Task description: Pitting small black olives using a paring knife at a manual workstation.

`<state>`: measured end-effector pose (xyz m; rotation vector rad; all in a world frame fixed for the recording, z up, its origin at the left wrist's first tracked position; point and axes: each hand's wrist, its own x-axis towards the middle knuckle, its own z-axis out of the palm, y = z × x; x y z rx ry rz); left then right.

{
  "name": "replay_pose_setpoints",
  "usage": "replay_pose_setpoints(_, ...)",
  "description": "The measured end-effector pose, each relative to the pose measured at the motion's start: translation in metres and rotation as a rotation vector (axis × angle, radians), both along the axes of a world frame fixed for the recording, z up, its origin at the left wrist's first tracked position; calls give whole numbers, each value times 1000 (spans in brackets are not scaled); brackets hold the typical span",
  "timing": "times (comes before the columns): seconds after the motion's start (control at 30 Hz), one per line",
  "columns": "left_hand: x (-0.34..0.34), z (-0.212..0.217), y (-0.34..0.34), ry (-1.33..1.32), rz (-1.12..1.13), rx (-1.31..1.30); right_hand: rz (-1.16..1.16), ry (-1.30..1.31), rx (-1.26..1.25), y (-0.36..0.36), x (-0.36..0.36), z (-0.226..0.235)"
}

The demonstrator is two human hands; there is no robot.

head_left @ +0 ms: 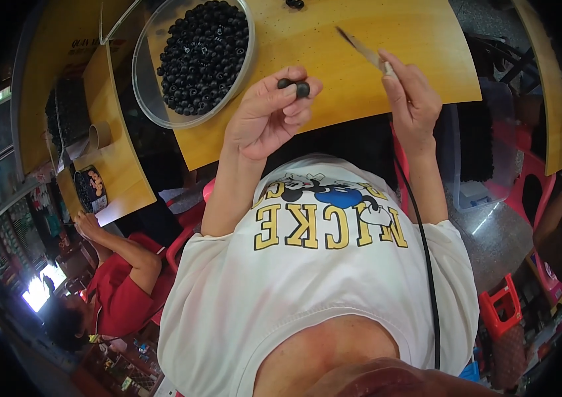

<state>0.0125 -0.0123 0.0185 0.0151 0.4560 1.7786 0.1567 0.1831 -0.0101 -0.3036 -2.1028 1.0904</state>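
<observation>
My left hand (264, 116) pinches a pair of small black round pieces (302, 90) between thumb and fingers, above the near edge of the yellow table. I cannot tell whether the two balls are joined. To its right, my right hand (417, 106) grips a thin knife (359, 46) by its pale handle. The blade points up and to the left, apart from the black pieces. Just left of my left hand stands a clear round tub (252, 49), heaped with many similar black pieces (201, 59), some showing ring-like holes.
Dark specks dot the yellow table (334, 126), and a few black bits (295, 4) lie at its far edge. A person in red (125, 291) works at another table on the left. A clear bin (486, 145) and a red stool (501, 304) stand on the right.
</observation>
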Motion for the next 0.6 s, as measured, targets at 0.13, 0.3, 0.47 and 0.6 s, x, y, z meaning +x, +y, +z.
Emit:
replay_pose_setpoints(0.13, 2, -2, 2, -12, 22, -43, 170, -67, 224, -10, -3, 12)
replay_pose_setpoints(0.3, -1, -11, -1, 19, 69, 10, 245, -14, 329, -24, -8, 23)
replay_pose_setpoints(0.47, 0, -12, 1, 60, 67, 60, 232, -25, 359, -24, -9, 19)
replay_pose_setpoints(0.6, -1, -10, 0, 60, 43, 49, 225, -32, 368, -24, -8, 18)
